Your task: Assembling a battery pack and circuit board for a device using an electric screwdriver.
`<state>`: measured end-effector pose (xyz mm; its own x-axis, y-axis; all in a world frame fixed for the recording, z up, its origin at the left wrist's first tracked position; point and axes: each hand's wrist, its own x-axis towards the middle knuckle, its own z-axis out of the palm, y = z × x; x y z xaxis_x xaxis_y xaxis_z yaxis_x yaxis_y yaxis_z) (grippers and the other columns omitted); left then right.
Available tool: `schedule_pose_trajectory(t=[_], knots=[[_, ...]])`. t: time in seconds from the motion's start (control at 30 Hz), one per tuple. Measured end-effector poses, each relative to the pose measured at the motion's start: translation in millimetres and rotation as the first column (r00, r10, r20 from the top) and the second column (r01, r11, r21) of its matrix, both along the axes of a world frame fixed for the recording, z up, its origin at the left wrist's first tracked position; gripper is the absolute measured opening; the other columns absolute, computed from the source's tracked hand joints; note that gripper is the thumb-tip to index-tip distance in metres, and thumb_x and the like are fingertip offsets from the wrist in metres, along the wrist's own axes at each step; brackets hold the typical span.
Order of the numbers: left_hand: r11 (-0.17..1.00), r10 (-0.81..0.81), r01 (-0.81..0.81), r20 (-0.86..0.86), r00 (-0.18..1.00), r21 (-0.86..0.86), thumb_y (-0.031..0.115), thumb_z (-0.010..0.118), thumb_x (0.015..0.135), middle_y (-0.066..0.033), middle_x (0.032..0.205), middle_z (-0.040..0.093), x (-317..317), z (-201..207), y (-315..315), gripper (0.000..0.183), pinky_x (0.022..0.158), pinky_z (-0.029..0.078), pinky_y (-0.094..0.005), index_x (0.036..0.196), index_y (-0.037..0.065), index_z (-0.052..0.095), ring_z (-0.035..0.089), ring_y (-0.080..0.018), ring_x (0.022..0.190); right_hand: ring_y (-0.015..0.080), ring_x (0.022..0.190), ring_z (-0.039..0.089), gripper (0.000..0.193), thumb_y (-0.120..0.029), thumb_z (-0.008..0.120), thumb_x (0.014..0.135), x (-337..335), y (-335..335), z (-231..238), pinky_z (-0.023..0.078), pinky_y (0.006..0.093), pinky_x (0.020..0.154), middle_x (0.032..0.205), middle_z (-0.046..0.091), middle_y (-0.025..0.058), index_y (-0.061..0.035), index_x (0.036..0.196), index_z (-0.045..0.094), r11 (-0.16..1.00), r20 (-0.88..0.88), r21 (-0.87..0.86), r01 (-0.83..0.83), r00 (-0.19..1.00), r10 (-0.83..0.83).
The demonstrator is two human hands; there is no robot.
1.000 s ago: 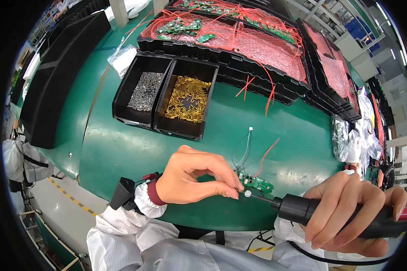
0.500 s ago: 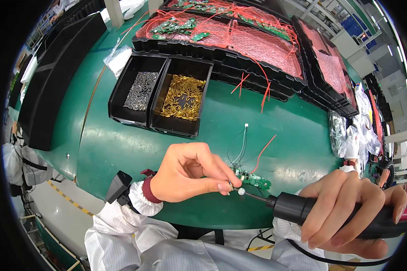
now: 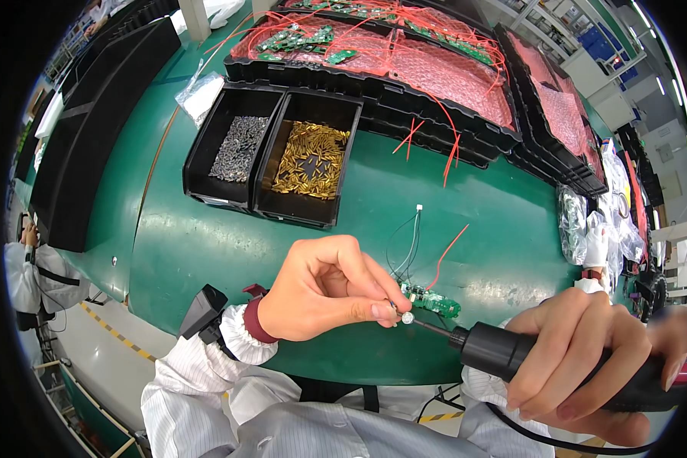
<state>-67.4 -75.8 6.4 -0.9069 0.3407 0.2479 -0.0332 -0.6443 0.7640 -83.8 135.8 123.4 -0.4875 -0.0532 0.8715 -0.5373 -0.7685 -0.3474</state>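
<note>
Screwdriver-type tool point(image 3: 495, 351), black: clamped in your right grip point(image 3: 580, 355), your fingers wrapped over its body. Its thin shaft point(image 3: 433, 328) points left, toward your left grip point(image 3: 320, 290), where your thumb and forefinger are pinched together on a small piece point(image 3: 394, 307), mostly hidden by the fingertips. A pale round piece point(image 3: 408, 317) sits at the shaft's end, just right of that pinch; whether it touches your fingertips cannot be told from this view.

Just beyond the pinch, to its right: green circuit board point(image 3: 435, 303) on the green worktop point(image 3: 229, 252). A red wire point(image 3: 452, 254) rises from it, leading away from you; left of that, thin wires point(image 3: 415, 240) run to a white connector point(image 3: 419, 207).

Farther out, ahead of your left grip: two black bins side by side. Left bin point(image 3: 244, 103) holds silver parts point(image 3: 240, 149); right bin point(image 3: 324, 107) holds brass-coloured parts point(image 3: 313, 156). Beyond these: black tray point(image 3: 313, 79) lined with pink bubble wrap point(image 3: 450, 84), bearing green boards point(image 3: 294, 42) and red wires. Beyond your right grip: clear plastic bags point(image 3: 572, 225). Far left of your left grip: long black box point(image 3: 91, 137).

Black cable point(image 3: 546, 437) passes below your right grip.
</note>
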Motion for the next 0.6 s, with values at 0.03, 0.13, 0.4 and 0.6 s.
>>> schedule_pose_trajectory(t=[0.03,0.13,0.4,0.6], knots=[[1.000,0.002,-0.002,0.002,1.000,-0.003,-0.013,0.080,0.088,-0.0273,0.100,0.076,0.9,0.0,-0.4,0.028,0.073,0.066,-0.0381,0.093,0.003,0.058,0.078,-0.0282,0.087,0.0198,0.032,0.053,0.042,-0.016,0.073,0.094,0.5,3.1,-1.3,0.055,0.0324,0.031,0.061,0.057,0.0107,0.0001,0.119,0.043,1.000,0.021,0.017,0.003,1.000,-0.004],[1.000,-0.006,0.005,0.039,0.999,0.029,-0.014,0.079,0.088,-0.0268,0.099,0.076,3.3,0.4,-0.9,0.027,0.075,0.066,-0.0385,0.093,0.003,0.058,0.078,-0.0278,0.087,0.0202,0.031,0.052,0.042,-0.015,0.074,0.093,-1.9,2.1,-3.2,0.055,0.0329,0.030,0.060,0.057,0.0108,-0.0003,0.118,0.043,1.000,0.016,0.008,-0.021,1.000,0.021],[0.999,0.041,-0.041,-0.003,0.999,-0.007,-0.014,0.077,0.090,-0.0276,0.100,0.076,4.5,-2.9,1.3,0.027,0.076,0.067,-0.0401,0.096,0.003,0.057,0.078,-0.0282,0.088,0.0189,0.032,0.054,0.043,-0.015,0.076,0.091,-1.4,-7.3,-3.9,0.053,0.0322,0.029,0.060,0.059,0.0097,-0.0018,0.118,0.045,1.000,-0.038,0.010,0.020,0.999,-0.019],[0.989,0.121,-0.126,-0.061,0.991,-0.080,-0.013,0.076,0.091,-0.0283,0.101,0.076,6.4,-3.5,1.4,0.024,0.077,0.067,-0.0396,0.097,0.002,0.058,0.078,-0.0281,0.089,0.0181,0.032,0.053,0.043,-0.016,0.078,0.090,-2.6,-20.2,-11.2,0.049,0.0294,0.028,0.060,0.059,0.0079,-0.0053,0.118,0.048,0.999,-0.114,-0.032,0.016,0.993,-0.019]])
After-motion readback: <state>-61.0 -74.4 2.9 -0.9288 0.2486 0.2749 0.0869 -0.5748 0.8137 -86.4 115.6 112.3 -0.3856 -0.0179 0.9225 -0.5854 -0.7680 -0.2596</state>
